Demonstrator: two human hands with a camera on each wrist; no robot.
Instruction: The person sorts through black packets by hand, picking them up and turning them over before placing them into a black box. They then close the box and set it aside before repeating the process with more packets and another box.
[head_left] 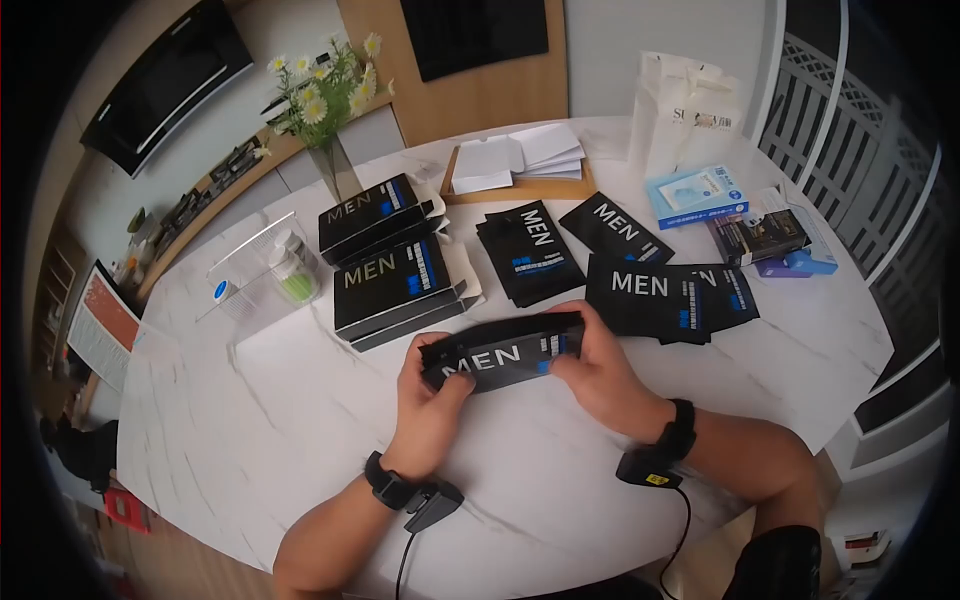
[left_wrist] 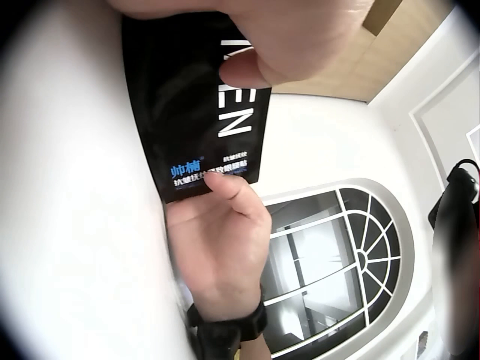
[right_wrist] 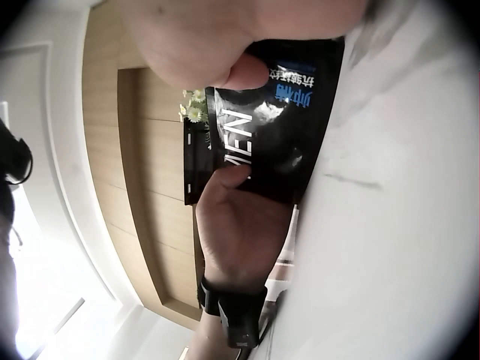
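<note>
Between my two hands is a black sachet (head_left: 497,362) with "MEN" in white and blue lettering, held sideways over the table. My left hand (head_left: 428,408) grips its left end, thumb across the printed front. At the other end my right hand (head_left: 612,382) pinches it, its thumb also on the front. Both wrist views show the same sachet (left_wrist: 187,97) upright near the tabletop, with a thumb pressed on each end. Beyond it lie a pile of matching black sachets (head_left: 530,252), and more sachets (head_left: 645,298) fanned out on the right.
Two black "MEN" boxes (head_left: 385,285) stand with flaps open at left, beside a clear organizer (head_left: 255,265) with bottles. A wooden tray (head_left: 470,190) holds white papers. A flower vase (head_left: 335,170), a white bag (head_left: 680,120) and a blue box (head_left: 695,198) stand farther back.
</note>
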